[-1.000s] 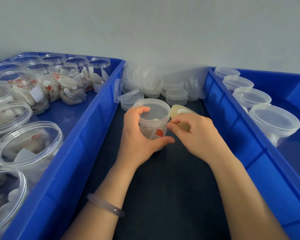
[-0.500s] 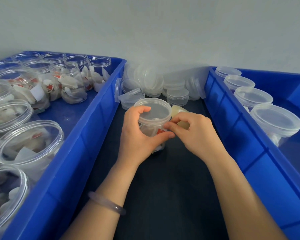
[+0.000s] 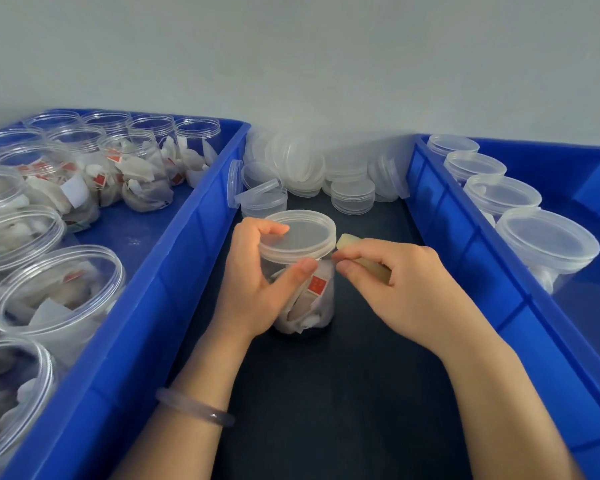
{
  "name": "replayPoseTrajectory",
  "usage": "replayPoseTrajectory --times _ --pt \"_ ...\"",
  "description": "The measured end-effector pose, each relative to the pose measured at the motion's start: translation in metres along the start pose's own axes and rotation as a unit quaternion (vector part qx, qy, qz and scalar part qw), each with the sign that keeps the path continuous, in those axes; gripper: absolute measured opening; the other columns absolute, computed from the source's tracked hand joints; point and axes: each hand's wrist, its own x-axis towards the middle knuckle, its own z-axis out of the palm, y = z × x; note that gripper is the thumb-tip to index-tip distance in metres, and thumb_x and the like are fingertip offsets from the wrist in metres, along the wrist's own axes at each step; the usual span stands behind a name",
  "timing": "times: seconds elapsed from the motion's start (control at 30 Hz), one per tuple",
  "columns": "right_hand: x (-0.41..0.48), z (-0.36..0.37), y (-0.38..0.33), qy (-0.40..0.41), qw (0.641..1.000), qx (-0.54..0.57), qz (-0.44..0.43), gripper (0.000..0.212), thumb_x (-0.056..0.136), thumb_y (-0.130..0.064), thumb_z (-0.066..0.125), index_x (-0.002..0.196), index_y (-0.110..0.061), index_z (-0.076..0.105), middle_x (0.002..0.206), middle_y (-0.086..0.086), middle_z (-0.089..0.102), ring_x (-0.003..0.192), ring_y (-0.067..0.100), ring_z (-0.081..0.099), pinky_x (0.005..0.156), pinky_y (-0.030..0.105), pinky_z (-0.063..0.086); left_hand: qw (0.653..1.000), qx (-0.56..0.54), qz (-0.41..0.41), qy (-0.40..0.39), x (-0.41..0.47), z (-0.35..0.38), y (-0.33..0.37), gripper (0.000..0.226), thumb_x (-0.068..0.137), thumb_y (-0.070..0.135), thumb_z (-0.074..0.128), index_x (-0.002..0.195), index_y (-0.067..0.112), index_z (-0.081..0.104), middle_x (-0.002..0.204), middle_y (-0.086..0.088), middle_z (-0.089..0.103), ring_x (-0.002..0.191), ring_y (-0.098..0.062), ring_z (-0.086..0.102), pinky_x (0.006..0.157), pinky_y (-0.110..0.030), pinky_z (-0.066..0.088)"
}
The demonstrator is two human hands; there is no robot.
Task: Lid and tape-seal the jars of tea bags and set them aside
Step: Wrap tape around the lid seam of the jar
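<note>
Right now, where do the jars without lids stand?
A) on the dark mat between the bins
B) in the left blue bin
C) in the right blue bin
B: the open jars in the left bin show bare mouths; lidded jars stand in the right bin, and the jar the left hand grips is capped.

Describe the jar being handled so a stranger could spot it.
Between two blue plastic bins runs a dark tabletop. Before its heap of translucent lids stands a clear lidded plastic jar of tea bags. It alone is outside the bins, gripped by the left hand.
</note>
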Motion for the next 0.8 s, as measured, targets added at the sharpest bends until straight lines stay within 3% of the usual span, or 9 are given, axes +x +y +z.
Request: replayPoseTrajectory --times 0.13,0.3,0.5,0.67,0.73,0.8 --pt "-0.002 -0.004 -0.009 0.038 0.999 0.0 -0.004 0.039 0.073 -0.06 0.05 0.103 -0.043 0.067 0.078 -0.029 0.063 0.082 0.005 0.061 0.075 0.038 0.054 0.998 -0.06 0.018 -0.001 -0.003 -0.004 -0.001 0.033 0.079 0.039 0.063 0.102 0.023 0.045 0.098 0.009 0.059 0.089 -0.006 0.061 0.076 -0.021 0.048" --pt "0.001 -0.01 -0.012 0.019 1.0 -0.009 0.021 0.044 0.07 -0.065 0.049 0.105 -0.045 0.067 0.081 -0.03 0.064 0.089 0.005 0.062 0.08 0.038 0.053 0.993 -0.109 0.014 -0.034 -0.005 -0.005 0.003 0.034 0.082 0.036 0.061 0.101 0.015 0.043 0.097 0.026 0.061 0.085 0.002 0.062 0.07 -0.011 0.047" --pt "0.006 -0.01 -0.01 -0.003 0.999 -0.011 0.035 0.044 0.068 -0.069 0.051 0.104 -0.046 0.065 0.083 -0.023 0.066 0.086 0.004 0.061 0.078 0.035 0.053 0.989 -0.133 -0.008 -0.07 -0.006 -0.01 0.006 0.033 0.079 0.031 0.061 0.101 0.011 0.045 0.098 0.025 0.062 0.088 0.003 0.062 0.072 -0.011 0.048" --pt "0.013 -0.011 -0.002 -0.122 0.986 0.074 0.086 0.093 0.052 -0.079 0.054 0.138 -0.045 0.042 0.109 -0.017 0.061 0.083 -0.005 0.054 0.076 0.02 0.042 0.982 -0.167 -0.054 -0.073 -0.007 -0.012 0.011 0.065 0.071 0.06 0.071 0.11 0.014 0.046 0.101 0.011 0.061 0.093 -0.003 0.06 0.08 -0.017 0.047" --pt "0.012 -0.007 -0.004 -0.147 0.981 0.112 0.067 0.089 0.055 -0.073 0.055 0.139 -0.043 0.043 0.11 -0.025 0.058 0.078 -0.009 0.055 0.071 0.012 0.043 0.985 -0.135 -0.078 -0.068 -0.007 -0.011 0.012 0.083 0.058 0.066 0.076 0.12 0.022 0.042 0.11 0.007 0.059 0.101 -0.002 0.06 0.085 -0.018 0.047" --pt "0.012 -0.001 -0.005 -0.125 0.984 0.117 0.043 0.081 0.06 -0.072 0.052 0.135 -0.043 0.048 0.114 -0.03 0.059 0.094 -0.005 0.06 0.083 0.018 0.05 0.99 -0.076 -0.112 -0.049 -0.006 -0.009 0.016 0.09 0.042 0.063 0.079 0.118 0.032 0.042 0.112 0.011 0.057 0.103 0.006 0.058 0.083 -0.012 0.046"
